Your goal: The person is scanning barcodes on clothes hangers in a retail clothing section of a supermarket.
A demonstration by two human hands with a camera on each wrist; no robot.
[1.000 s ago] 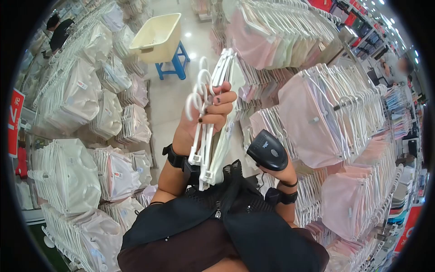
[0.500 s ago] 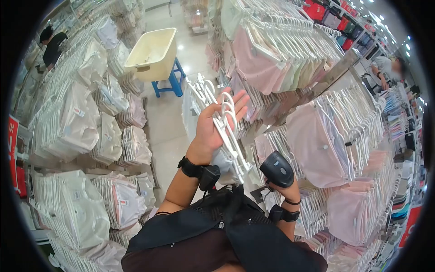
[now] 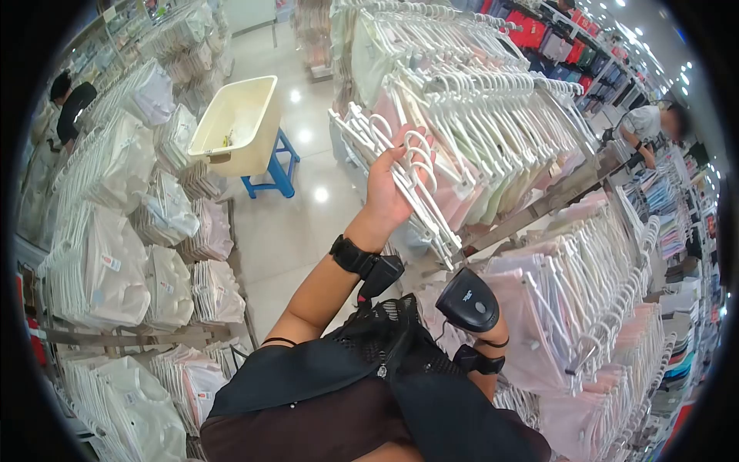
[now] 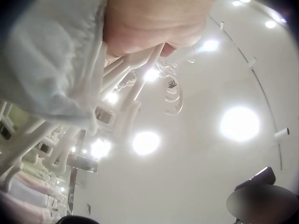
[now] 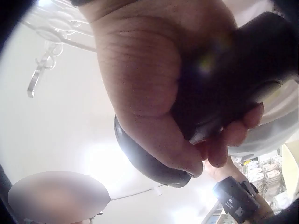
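Note:
In the head view my left hand [image 3: 392, 185] grips several white hangers [image 3: 431, 219] by their upper parts, beside a rack of hanging pastel garments [image 3: 493, 189]. The left wrist view shows that hand [image 4: 156, 25] above the hanger bars, with a pale garment [image 4: 51, 60] hanging close by. My right hand [image 3: 489, 327] holds a black handheld scanner [image 3: 468, 300] in front of the lower right rack. Up close in the right wrist view, the fingers and thumb of the right hand [image 5: 140, 84] wrap round the scanner's dark handle [image 5: 224, 79].
A cream tub [image 3: 246, 138] stands on a blue stool [image 3: 279, 173] in the tiled aisle [image 3: 300, 223]. White garments [image 3: 108, 262] hang in rows at the left. One person [image 3: 73, 108] is at the far left, another [image 3: 647, 127] at the upper right.
The left hand has carried the hangers rightward, up against the upper right rack. Its grip has turned since the earliest frame. The view has shifted, and the scanner sits a little lower.

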